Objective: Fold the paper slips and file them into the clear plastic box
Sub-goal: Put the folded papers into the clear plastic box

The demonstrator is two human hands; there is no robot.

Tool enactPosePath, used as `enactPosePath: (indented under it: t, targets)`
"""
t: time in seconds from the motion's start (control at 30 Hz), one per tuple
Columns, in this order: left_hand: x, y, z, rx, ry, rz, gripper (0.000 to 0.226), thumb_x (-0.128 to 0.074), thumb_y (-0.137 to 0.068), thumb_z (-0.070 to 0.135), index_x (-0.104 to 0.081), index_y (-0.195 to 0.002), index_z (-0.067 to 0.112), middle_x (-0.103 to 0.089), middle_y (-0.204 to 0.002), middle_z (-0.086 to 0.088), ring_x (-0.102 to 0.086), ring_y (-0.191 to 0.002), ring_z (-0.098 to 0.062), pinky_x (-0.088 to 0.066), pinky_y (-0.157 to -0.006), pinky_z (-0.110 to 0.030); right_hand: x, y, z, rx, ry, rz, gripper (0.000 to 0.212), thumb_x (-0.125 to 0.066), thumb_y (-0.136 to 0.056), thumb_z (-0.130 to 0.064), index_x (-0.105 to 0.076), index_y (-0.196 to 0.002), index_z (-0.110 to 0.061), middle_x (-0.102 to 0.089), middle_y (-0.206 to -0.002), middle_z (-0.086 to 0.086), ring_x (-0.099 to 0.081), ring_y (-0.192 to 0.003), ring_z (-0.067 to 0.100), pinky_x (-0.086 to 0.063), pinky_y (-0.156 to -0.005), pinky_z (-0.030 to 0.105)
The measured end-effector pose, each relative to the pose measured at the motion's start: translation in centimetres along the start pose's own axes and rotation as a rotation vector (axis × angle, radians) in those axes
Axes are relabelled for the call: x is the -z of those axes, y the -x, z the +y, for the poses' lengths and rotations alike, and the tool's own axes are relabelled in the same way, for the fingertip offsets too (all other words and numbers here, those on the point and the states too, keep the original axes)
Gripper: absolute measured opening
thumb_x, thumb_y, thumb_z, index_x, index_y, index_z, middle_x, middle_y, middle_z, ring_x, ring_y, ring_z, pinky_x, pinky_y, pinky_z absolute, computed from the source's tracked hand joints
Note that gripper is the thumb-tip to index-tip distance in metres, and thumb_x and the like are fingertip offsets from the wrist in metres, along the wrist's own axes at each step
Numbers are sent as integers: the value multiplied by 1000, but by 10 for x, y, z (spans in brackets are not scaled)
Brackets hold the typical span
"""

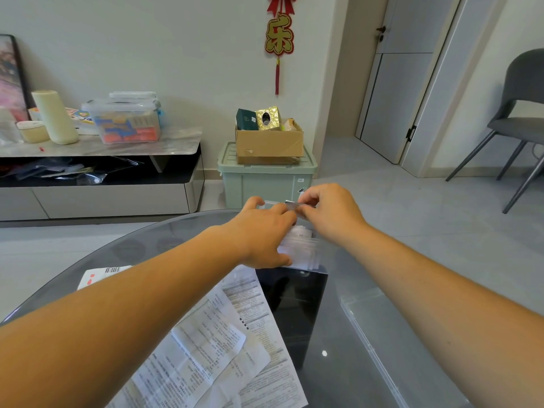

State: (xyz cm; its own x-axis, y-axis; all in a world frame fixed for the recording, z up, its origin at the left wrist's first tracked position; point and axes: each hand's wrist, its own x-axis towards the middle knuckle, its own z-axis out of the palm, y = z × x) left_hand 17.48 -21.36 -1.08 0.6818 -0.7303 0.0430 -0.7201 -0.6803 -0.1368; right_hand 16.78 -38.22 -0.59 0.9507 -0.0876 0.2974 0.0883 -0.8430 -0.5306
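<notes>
A clear plastic box (pixel 309 260) stands on the round glass table (pixel 382 260) in front of me, with several white folded slips inside. My right hand (pixel 329 207) pinches a small folded paper slip (pixel 295 205) over the box's far edge. My left hand (pixel 265 234) reaches over the box's left side, fingers touching the same slip, thumb against the box wall. Unfolded printed paper slips (pixel 223 343) lie in a loose pile at the table's near left.
The box's clear lid (pixel 374 328) lies flat on the table at the right. A green storage bin (pixel 265 178) with a cardboard box on top stands beyond the table. A low TV cabinet is at the left, a grey chair at the far right.
</notes>
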Motion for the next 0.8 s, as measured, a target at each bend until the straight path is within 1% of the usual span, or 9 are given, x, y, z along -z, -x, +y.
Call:
enactPosePath:
  t: [0.07, 0.13, 0.23, 0.3, 0.43, 0.57, 0.63, 0.73, 0.8]
  targets:
    - [0, 1, 0, -8, 37, 8, 70, -62, -88, 58, -38, -142, 22, -49, -140, 2, -50, -125, -18, -12, -122, -48, 1, 0, -2, 18, 45, -38, 17, -71, -91, -21, -72, -76, -30, -68, -77, -9, -63, -76, 14, -49, -65, 28]
    - [-3, 5, 0, -4, 47, 34, 76, -62, -88, 57, -31, -146, 20, -54, -136, 2, -54, -122, -19, -12, -123, -47, 2, -1, -3, 44, 75, -65, 15, -72, -90, -21, -74, -78, -29, -69, -77, -9, -64, -78, 14, -53, -69, 30]
    - [-8, 11, 1, 1, 38, 92, 76, -62, -88, 57, -29, -144, 18, -59, -127, 1, -57, -117, -19, -16, -122, -45, 2, -1, -2, 65, 63, -60, 10, -74, -89, -22, -70, -83, -29, -66, -77, -9, -63, -77, 14, -52, -69, 29]
    - [-9, 12, 1, 3, 38, 128, 77, -62, -87, 58, -29, -143, 17, -59, -127, 1, -55, -118, -20, -20, -122, -43, 2, -1, -1, 83, 51, -54, 10, -75, -88, -21, -68, -87, -27, -64, -79, -9, -62, -77, 13, -53, -69, 31]
    - [-12, 12, -1, 8, 23, 167, 79, -62, -85, 61, -31, -144, 17, -59, -129, 1, -55, -119, -20, -26, -120, -40, 3, -1, -2, 124, 112, -110, 14, -71, -90, -16, -70, -88, -30, -64, -80, -13, -62, -78, 12, -54, -71, 31]
    - [-14, 13, 1, 18, 0, 198, 78, -61, -86, 61, -34, -144, 18, -56, -134, -1, -51, -124, -21, -29, -118, -37, 3, -1, -5, 175, 196, -141, 18, -66, -92, -12, -78, -95, -24, -73, -91, -4, -64, -86, 18, -55, -78, 33]
    - [-14, 12, 1, 23, -16, 194, 76, -60, -87, 61, -35, -144, 19, -56, -134, 0, -51, -124, -21, -29, -117, -37, 4, -1, -6, 201, 223, -164, 19, -63, -93, -12, -79, -95, -22, -74, -91, -1, -64, -87, 20, -54, -79, 34]
    - [-13, 11, 1, 35, -37, 172, 71, -58, -87, 62, -40, -141, 19, -56, -129, 0, -50, -121, -21, -32, -114, -37, 3, -2, -6, 218, 250, -213, 23, -60, -93, -10, -80, -93, -21, -73, -88, 0, -64, -86, 21, -54, -78, 35]
    - [-12, 10, 1, 45, -47, 154, 69, -58, -87, 63, -44, -138, 19, -55, -126, -1, -49, -118, -21, -35, -112, -36, 2, -3, -4, 236, 262, -226, 26, -58, -93, -8, -80, -96, -22, -68, -92, 0, -63, -89, 21, -53, -79, 34]
